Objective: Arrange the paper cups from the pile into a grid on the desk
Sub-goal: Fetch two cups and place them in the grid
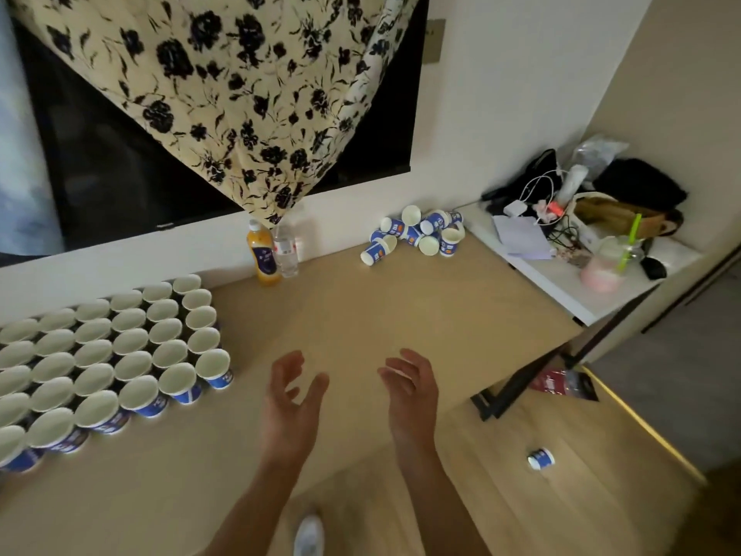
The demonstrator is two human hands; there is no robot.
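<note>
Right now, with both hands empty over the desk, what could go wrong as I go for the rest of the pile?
1. The pile sits loose near the desk's right end; grabbing carelessly may roll cups off. One cup already lies on the floor.
2. The grid is packed tightly; a bump from the left hand or right hand while adding cups could topple neighbours.
3. The orange bottle and clear bottle stand close behind the grid's far corner, easy to knock.

One view only — a wide-angle camera worn on the head, looking forward and steeply down over the desk (pixel 361 315) from close above. It faces the wall with the dark window (pixel 120 154); straight edges bow toward the frame's borders, and the floor (pixel 601 495) shows at lower right
</note>
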